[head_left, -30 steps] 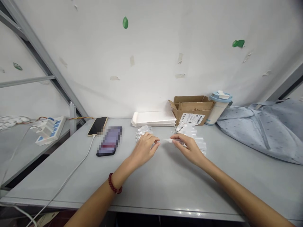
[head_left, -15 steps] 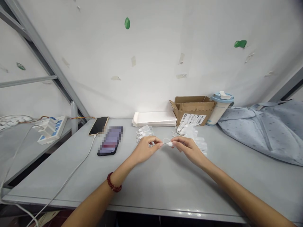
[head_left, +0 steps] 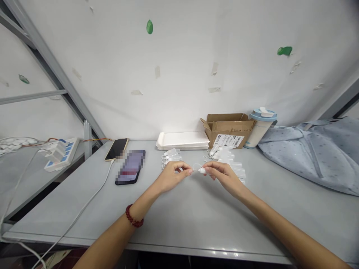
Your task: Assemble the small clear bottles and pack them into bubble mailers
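Over the middle of the table my left hand [head_left: 174, 175] pinches the end of a thin cord loop [head_left: 197, 166] between thumb and forefinger. That loop comes out of a small white piece [head_left: 201, 170], which the fingertips of my right hand [head_left: 223, 175] grip; the rest of the piece is hidden behind them. Behind my left hand lies a small group of clear plastic pieces with white ends and cord loops [head_left: 171, 155]. A larger pile of similar clear pieces [head_left: 237, 170] spreads out behind and beside my right hand.
At the back stand a stack of white flat boxes [head_left: 183, 140], an open cardboard box [head_left: 231, 127] and a lidded cup [head_left: 259, 129]. A grey-blue fabric bag [head_left: 311, 157] lies right. Two phones [head_left: 116, 149] and a white cable [head_left: 92, 198] lie left, near a power strip [head_left: 63, 155].
Almost nothing differs. Both hands keep the same grip on the cord loop and the white piece, and the view has shifted very slightly.
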`<state>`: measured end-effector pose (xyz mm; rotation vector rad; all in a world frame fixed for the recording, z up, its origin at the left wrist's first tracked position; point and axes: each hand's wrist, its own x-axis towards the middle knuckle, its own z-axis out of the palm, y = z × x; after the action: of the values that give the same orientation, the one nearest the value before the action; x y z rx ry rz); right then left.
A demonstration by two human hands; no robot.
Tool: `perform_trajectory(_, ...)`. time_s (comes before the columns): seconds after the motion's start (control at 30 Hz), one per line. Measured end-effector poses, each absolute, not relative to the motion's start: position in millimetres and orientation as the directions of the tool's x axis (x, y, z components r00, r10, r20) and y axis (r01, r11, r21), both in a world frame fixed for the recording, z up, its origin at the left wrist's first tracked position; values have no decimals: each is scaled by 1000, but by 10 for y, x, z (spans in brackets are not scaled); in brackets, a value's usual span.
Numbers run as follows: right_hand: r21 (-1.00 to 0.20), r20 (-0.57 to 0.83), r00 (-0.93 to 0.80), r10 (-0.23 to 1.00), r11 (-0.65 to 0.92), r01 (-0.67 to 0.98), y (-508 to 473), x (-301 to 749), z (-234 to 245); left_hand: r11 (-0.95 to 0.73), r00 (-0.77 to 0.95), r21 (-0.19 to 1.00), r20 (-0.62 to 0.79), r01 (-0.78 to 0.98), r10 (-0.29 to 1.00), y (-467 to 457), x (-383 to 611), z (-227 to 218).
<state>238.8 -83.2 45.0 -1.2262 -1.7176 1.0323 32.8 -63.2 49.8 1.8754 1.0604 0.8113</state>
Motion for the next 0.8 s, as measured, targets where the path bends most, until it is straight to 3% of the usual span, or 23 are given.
perform_trajectory(0.8,-886,141,-291,946,252,389,-861,2370,445,-336,424,856,157,392,892,-682,371,497)
